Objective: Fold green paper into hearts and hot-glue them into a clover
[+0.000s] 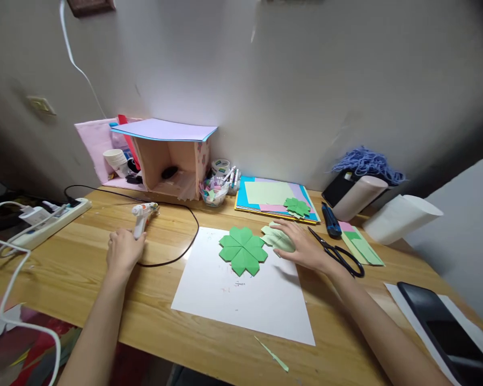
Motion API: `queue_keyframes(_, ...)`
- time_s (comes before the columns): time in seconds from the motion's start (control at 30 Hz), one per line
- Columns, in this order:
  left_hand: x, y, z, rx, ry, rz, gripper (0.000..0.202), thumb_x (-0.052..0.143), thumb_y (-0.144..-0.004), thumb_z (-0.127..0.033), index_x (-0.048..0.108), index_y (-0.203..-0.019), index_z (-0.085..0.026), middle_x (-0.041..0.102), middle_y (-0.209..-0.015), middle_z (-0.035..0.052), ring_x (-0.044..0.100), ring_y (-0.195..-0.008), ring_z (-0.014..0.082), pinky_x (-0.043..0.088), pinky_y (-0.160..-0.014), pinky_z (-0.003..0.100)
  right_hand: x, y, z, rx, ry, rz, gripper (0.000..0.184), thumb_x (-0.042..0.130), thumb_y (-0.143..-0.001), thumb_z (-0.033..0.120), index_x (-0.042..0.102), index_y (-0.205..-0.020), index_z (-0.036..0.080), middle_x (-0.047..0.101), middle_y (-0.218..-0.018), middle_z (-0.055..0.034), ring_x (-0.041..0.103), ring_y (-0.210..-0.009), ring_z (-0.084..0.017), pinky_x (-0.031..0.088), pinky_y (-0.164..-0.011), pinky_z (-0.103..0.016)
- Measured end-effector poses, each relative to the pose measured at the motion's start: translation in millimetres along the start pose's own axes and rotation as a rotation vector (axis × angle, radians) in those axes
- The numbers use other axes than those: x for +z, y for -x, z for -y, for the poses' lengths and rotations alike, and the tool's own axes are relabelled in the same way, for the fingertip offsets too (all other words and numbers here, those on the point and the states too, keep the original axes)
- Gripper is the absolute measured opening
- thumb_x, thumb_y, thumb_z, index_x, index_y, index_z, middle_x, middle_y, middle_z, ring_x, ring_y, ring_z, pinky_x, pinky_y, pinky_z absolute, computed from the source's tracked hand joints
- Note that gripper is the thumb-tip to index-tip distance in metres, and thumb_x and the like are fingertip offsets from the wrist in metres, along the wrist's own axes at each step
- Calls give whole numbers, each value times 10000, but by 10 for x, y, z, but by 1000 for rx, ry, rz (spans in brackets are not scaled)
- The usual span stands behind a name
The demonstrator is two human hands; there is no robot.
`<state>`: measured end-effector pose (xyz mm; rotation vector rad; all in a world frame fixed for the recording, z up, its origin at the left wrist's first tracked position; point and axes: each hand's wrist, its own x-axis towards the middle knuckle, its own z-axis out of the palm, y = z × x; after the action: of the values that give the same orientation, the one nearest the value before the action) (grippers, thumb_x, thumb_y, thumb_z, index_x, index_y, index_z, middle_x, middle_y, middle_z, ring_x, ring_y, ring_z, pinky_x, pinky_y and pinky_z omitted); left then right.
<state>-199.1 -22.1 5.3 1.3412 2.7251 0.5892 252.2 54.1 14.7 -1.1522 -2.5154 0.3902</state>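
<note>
A dark green folded paper clover (243,250) lies on a white sheet (241,295) in the middle of the wooden desk. My right hand (304,247) rests flat, fingers stretched out, on light green folded paper pieces (277,237) just right of the clover. My left hand (123,252) is at the left, fingers curled round the handle of a white glue gun (143,215) that lies on the desk with its black cord (185,236) looping toward the sheet.
Black scissors (340,253) and a blue utility knife (330,221) lie right of my right hand. A stack of coloured paper (265,195) carries a second green clover (297,207). A power strip (48,220) sits far left, a dark tablet (446,321) at right, a small box shelf (169,161) behind.
</note>
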Motion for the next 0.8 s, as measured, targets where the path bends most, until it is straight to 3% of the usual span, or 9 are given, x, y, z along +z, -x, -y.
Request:
queue_keyframes(0.1,-7,-91,68,-62,-91,28,471,527,-728,-437,582,-992,-50,588,-1056,257,539,-1013,376,416,-755,374,97,-303,476,-156,-190,11,444,530,-797,360,466,-1219,239,440,-1309,-97,388,-1218,-246,314,-1006,-422)
queue_keyframes(0.2,-32,-111,65,30,-1,183,358,480,-757,-425,639,-876,-128,665,-925,174,614,-865,297,407,-655,303,350,-652,966,-191,-438,-5,329,509,-815,320,531,-1127,218,537,-1193,-91,465,-1134,-223,343,-979,-410)
queue_keyframes(0.37,-245,165,-172,44,137,134,385,470,-748,-514,648,-752,-173,683,-784,111,621,-741,246,364,-566,274,871,-1186,1636,86,-1134,97,322,511,-785,403,539,-999,164,610,-970,-93,590,-812,-168,475,-745,-339)
queue_keyframes(0.43,-375,385,-404,87,236,45,349,520,-721,-513,632,-755,-185,674,-781,78,612,-735,215,378,-593,263,955,-1301,1854,199,-1314,151,366,547,-750,425,516,-1001,161,595,-971,-90,587,-783,-154,478,-726,-320)
queue_keyframes(0.5,-490,636,-688,166,239,-43,280,548,-721,-465,606,-735,-191,654,-794,62,596,-735,199,381,-604,262,926,-1323,2021,221,-1421,151,392,574,-724,445,510,-996,170,589,-935,-61,579,-759,-144,474,-713,-299)
queue_keyframes(0.6,-585,1002,-1097,307,115,-165,124,489,-780,-289,558,-746,-192,608,-803,63,568,-770,205,363,-596,272,731,-1194,2101,198,-1411,-44,340,539,-740,495,544,-799,161,576,-748,-13,545,-703,-133,444,-666,-249)
queue_keyframes(0.67,-584,1198,-1297,422,105,-177,106,486,-792,-272,545,-820,-189,591,-836,66,555,-814,212,368,-610,277,570,-1030,2011,256,-1381,-154,341,526,-751,498,546,-747,158,567,-687,-1,529,-657,-128,421,-619,-233)
queue_keyframes(0.8,-409,1373,-1510,705,242,46,163,439,-849,-337,526,-872,-201,589,-853,34,554,-810,178,379,-624,264,332,-595,1547,341,-1230,-295,343,501,-782,480,575,-731,150,611,-720,-22,528,-649,-126,393,-603,-223)
